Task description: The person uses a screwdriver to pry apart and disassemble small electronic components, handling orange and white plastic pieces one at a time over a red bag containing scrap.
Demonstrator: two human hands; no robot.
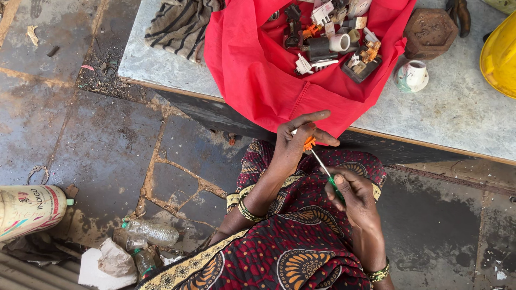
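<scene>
Orange part: small plastic piece, pinched in left hand over the lap, just below table edge.
Left hand: fingers curled round the orange part, thumb + forefinger stretched out past it; bangle at wrist.
Screwdriver: thin metal shaft, green handle; tip meets the orange part, shaft slants down-right.
Right hand: fist closed on the green handle, only a bit of green shows; bangle at wrist.
Lap: dark red patterned cloth w/ orange motifs, under both hands.
Red cloth: spread on table, hangs over edge just above left hand.
Parts pile: mixed plugs/fittings, white, black, orange, lying on the red cloth.
Table: grey stone top; brown hexagonal block, small white fitting, striped cloth on it.
Floor: cracked slabs, plastic bottles bottom left.
</scene>
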